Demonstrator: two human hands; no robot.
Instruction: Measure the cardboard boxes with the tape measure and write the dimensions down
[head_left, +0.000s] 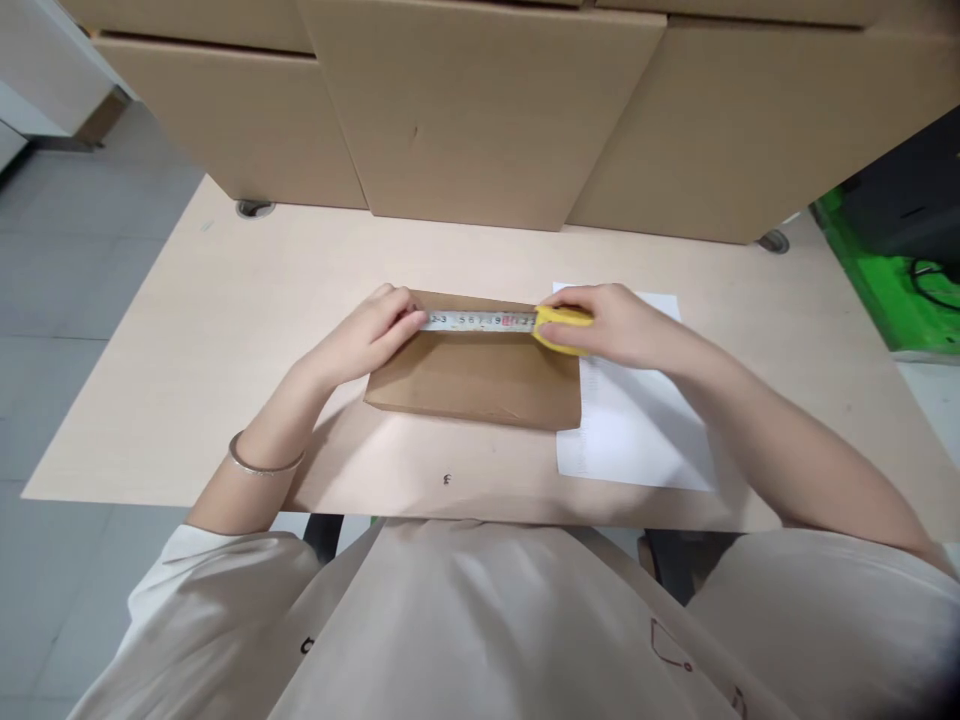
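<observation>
A small brown cardboard box (pixel 474 378) lies on the light wooden table. Across its top, near the far edge, stretches the white blade of a yellow tape measure (pixel 564 330). My right hand (pixel 611 320) is closed around the yellow case at the box's right end. At the left end, my left hand (pixel 386 330) pinches the tip of the blade with thumb and fingers, at the box's left edge. Under the right side of the box and my right forearm lies a white sheet of paper (pixel 641 430), partly hidden.
Large cardboard boxes (pixel 480 120) stand stacked along the back of the table (pixel 225 330). Two round cable holes (pixel 255 208) sit near the back corners. At the right, beyond the table edge, are a green surface (pixel 862 270) and a dark object with a cable.
</observation>
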